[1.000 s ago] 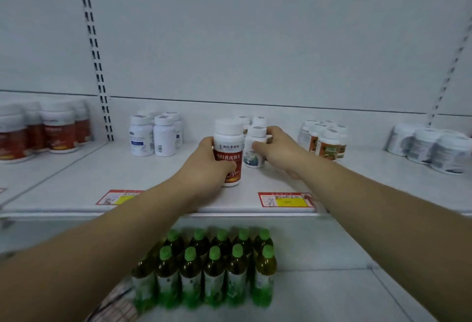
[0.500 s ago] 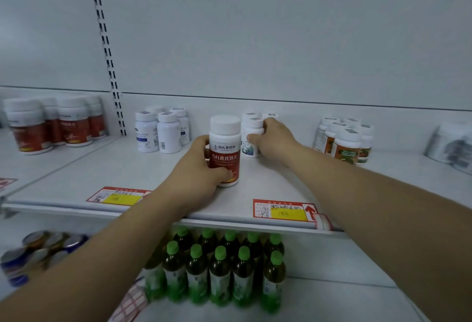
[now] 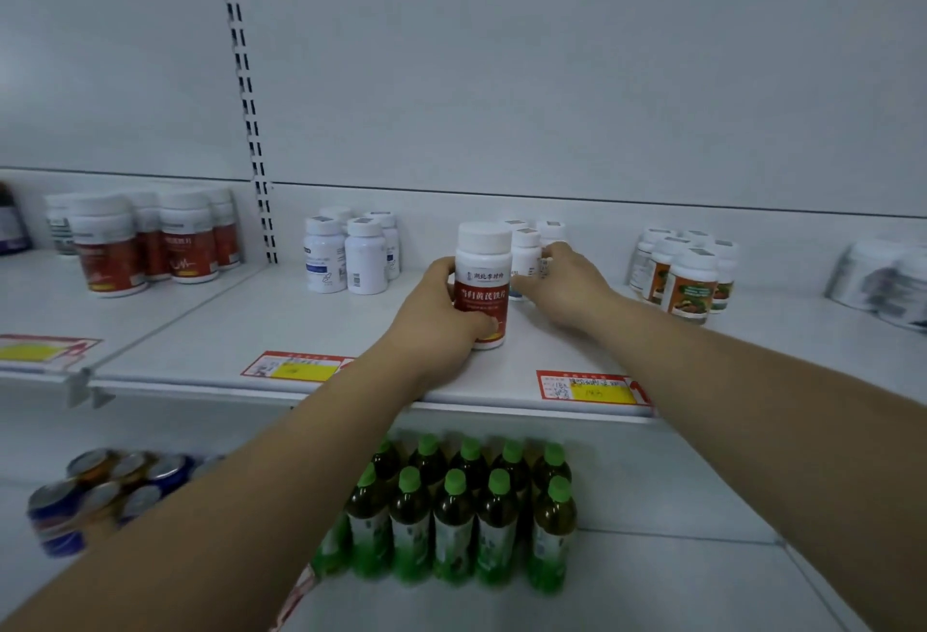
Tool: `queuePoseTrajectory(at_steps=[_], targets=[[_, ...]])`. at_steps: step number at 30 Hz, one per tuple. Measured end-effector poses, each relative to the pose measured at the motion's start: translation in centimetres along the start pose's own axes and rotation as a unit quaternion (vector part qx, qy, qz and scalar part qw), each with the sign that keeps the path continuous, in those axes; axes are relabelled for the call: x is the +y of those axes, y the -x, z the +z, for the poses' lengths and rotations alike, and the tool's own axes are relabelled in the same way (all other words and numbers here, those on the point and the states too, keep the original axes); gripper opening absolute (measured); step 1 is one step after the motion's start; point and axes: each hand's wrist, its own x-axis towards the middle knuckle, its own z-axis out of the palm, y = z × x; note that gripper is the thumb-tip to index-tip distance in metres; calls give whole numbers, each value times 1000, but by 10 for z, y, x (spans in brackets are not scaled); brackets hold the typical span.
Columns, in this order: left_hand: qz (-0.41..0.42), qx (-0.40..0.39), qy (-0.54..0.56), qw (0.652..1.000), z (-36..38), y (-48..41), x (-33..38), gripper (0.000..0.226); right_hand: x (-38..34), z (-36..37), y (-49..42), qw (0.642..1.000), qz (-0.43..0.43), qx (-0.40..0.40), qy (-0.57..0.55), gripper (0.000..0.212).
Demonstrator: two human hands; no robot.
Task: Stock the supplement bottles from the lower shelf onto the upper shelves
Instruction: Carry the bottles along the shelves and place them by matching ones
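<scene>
Reaching over green-capped drinks (image 3: 451,506) on the lower shelf (image 3: 652,581), your left hand (image 3: 441,315) wraps its fingers round the red-label supplement bottle (image 3: 482,280), upright near the upper shelf (image 3: 301,325) front, likely steadying it; beyond, your right hand (image 3: 567,285) curls round a small white bottle (image 3: 550,232), apparently tucking it among its cluster.

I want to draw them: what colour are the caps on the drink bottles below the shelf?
Green caps, clearest in the head view.

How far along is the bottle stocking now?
Done: white bottles and orange-label bottles stand on the upper shelf. In hand: left hand grips the red-label bottle upright on it; right hand holds a small white bottle behind. Left: unclear; only green-capped drinks and cans show below.
</scene>
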Motion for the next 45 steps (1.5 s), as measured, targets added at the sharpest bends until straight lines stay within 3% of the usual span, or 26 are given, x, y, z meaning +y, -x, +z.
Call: queuePoseTrajectory(at_steps=[5,11,17,20,25,30,32,34,36,39,43,45], targets=[[-29,-7,33,999,-16,-5,9,59,-14,-1,22,999,-22,28,5,67],[-30,54,-8,998,-83,7,12,52,-51,16,36,996,-64,-55,33,64],[-25,173,-52,983,-179,39,-8,90,-126,67,52,968,-159,-188,39,66],[-22,164,-91,982,-222,49,-19,102,-168,95,60,953,-190,-223,74,68],[-20,151,-155,976,-283,36,-39,85,-230,136,60,943,-188,-248,120,73],[-13,55,-193,980,-328,1,-69,70,-269,176,54,931,-134,-256,223,77],[2,32,-191,981,-338,-10,-80,76,-272,187,54,931,-93,-251,246,79],[44,11,-204,978,-343,-18,-88,96,-271,194,56,936,-62,-235,255,80],[96,-6,-249,964,-346,-24,-94,106,-270,195,59,939,-42,-228,252,84],[135,-7,-288,948,-354,-27,-96,101,-273,195,63,940,-26,-225,254,90],[195,85,-455,865,-369,-39,-99,104,-274,193,66,941,-30,-214,261,86],[197,93,-486,846,-371,-47,-101,103,-273,194,67,942,-32,-214,256,85]])
